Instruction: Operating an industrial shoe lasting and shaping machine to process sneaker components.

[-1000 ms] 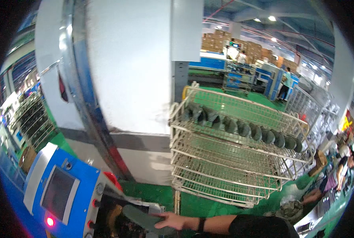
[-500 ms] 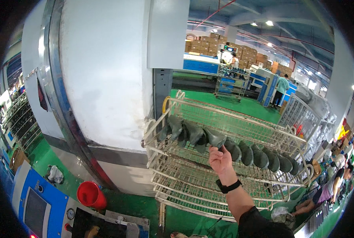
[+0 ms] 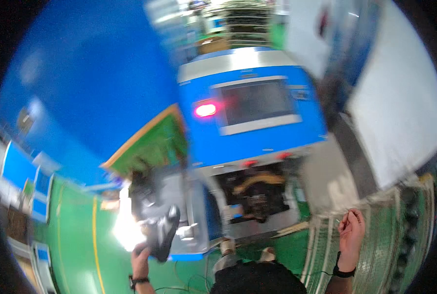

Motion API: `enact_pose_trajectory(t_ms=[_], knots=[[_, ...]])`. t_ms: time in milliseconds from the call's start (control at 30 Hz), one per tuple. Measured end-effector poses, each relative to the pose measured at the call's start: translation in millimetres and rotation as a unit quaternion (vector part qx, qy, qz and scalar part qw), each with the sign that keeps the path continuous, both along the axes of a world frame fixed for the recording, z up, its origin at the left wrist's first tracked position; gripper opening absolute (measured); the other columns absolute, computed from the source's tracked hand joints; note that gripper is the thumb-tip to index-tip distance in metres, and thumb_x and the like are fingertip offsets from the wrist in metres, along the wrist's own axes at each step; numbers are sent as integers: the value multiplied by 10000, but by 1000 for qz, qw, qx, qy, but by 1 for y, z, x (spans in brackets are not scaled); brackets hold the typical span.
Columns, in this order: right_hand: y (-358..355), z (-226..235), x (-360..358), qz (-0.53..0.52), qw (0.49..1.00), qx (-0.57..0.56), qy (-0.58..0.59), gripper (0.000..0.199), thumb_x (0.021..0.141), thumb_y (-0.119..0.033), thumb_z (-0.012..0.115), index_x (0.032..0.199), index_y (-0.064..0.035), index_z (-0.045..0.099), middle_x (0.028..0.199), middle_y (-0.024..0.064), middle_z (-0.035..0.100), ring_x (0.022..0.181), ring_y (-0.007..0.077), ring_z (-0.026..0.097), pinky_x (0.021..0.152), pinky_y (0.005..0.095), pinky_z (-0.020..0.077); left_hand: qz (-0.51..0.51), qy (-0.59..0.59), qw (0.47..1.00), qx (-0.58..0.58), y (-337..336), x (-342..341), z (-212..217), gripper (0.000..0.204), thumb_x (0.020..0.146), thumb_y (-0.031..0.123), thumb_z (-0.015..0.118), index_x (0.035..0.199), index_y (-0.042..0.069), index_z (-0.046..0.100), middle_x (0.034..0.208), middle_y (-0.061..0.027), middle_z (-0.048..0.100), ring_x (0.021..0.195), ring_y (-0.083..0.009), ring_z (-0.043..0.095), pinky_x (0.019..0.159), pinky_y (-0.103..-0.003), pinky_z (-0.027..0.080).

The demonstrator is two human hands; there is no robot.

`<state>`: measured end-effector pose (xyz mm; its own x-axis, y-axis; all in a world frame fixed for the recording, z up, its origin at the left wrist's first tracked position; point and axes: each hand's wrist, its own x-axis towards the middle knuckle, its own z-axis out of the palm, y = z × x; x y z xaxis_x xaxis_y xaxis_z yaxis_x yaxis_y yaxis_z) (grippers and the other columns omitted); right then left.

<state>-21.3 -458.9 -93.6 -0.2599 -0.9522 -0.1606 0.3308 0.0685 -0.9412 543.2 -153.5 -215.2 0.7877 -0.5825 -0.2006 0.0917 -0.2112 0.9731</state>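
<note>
My left hand (image 3: 140, 262), with a dark band at the wrist, is low on the left. Its fingers are closed at the edge of a dark grey shoe (image 3: 164, 236), which motion blur smears. The shoe slants beside the grey bench surface. My right hand (image 3: 351, 232), also banded at the wrist, is over the wire rack (image 3: 321, 255) on the right. Its fingers are curled in, and nothing shows between them. A row of dark pieces (image 3: 405, 240) lies along the rack, too blurred to make out singly.
Ahead stands a blue machine (image 3: 257, 147) with a screen (image 3: 255, 102), a glowing red light (image 3: 206, 110) and a dark opening below. A green board (image 3: 154, 142) with an orange edge leans at its left. A white wall (image 3: 399, 108) rises on the right, above the rack.
The view has swung left and down from the rack to the machine. My right hand has left the dark grey curved piece it touched on the rack. My left hand has come into view.
</note>
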Motion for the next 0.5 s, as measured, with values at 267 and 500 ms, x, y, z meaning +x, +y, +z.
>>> enact_pose_trajectory(t_ms=[267,500], knots=[[-50,41,354,199,695,-497,480,474,932,-237,632,1325,14,551,1386,228,546,1292,378,510,1006,447,438,-61,-286,814,502,97,113,-172,430,614,339,806,913,36,743,964,-221,691,897,-426,652,824,-479,526],[-68,-24,372,22,516,-474,713,469,926,-295,571,1268,22,528,1393,269,524,1307,419,481,1099,535,292,125,-382,854,329,-111,130,-120,634,742,159,779,1288,-27,518,1322,-247,491,1250,-427,456,1050,-481,389]])
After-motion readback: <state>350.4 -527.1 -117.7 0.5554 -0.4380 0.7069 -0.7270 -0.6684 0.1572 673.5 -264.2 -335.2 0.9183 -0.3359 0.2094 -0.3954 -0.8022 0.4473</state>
